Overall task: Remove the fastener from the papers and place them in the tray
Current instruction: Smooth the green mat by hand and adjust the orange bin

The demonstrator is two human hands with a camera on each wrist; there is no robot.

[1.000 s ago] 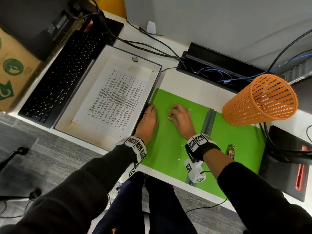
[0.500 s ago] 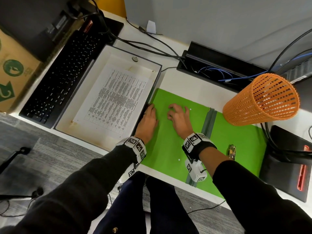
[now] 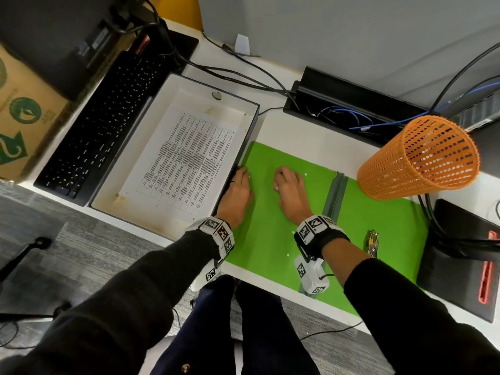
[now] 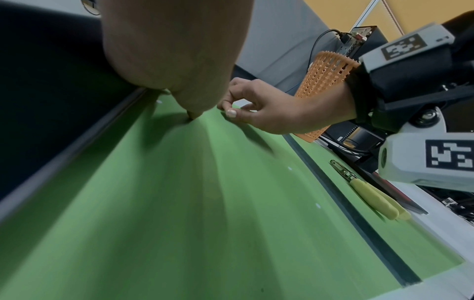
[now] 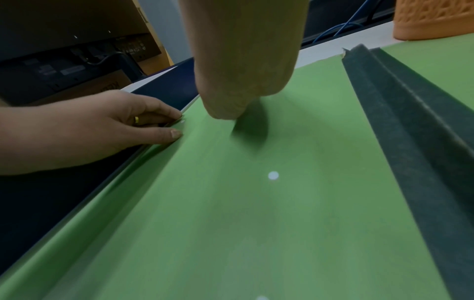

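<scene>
No words can be made out: the sheet (image 3: 186, 161) in the tray (image 3: 130, 212) carries print too small to read, and the box (image 3: 19, 117) shows only green emblems.

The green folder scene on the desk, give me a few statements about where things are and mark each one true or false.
1. The printed paper lies inside the tray. True.
2. The left hand is lifted clear of the green folder. False: it rests at the folder's left edge, beside the tray wall.
3. The orange mesh basket stands to the right of the folder's dark spine. True.
4. The yellow-handled tool is held in the right hand. False: it lies on the folder's right half, apart from both hands.
5. The keyboard lies right of the tray. False: it lies on the tray's left.
</scene>
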